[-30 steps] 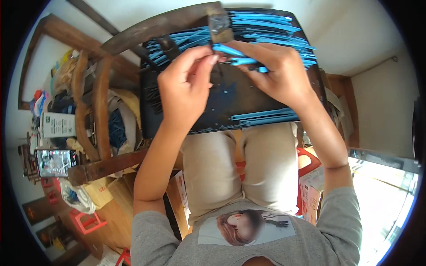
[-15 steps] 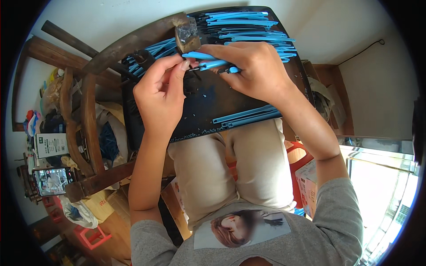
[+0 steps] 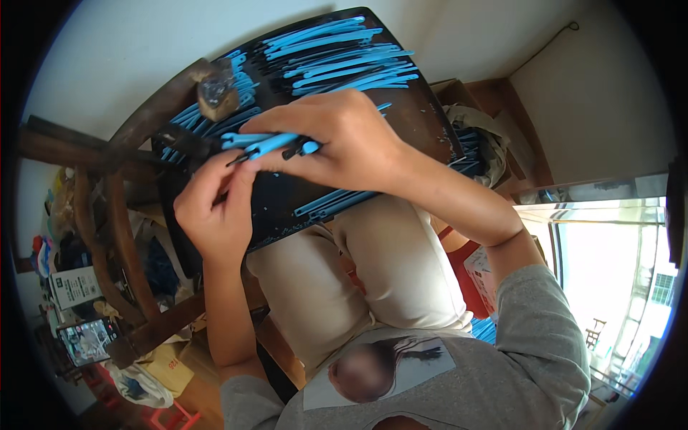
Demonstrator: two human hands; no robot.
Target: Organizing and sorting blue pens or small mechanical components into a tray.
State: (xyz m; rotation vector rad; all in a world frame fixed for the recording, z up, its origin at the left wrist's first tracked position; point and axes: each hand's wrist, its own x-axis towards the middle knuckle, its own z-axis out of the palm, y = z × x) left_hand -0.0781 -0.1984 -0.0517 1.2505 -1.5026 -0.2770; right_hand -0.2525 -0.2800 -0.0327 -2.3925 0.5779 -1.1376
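Several blue plastic strips with holes in their ends (image 3: 272,146) are gripped in my right hand (image 3: 351,140), its fingers wrapped round them. Among them a black piece with a round blue end (image 3: 309,147) sticks out near the right fingers. My left hand (image 3: 215,208) is closed in a pinch right at the strips' left ends. A thin dark tip (image 3: 238,159) shows above the left fingertips; what lies between those fingers is hidden. Both hands are over the near left part of a black tabletop (image 3: 279,208).
Blue and black strips (image 3: 344,61) lie in rows at the far side. More blue strips (image 3: 333,203) lie along the near edge. A worn block on a wooden frame (image 3: 217,94) stands beyond my left hand. A phone (image 3: 87,342) is at the left.
The view has turned, so the tabletop and both hands now appear farther left. The strips' ends have come closer to my left fingertips. Both hands stay closed.
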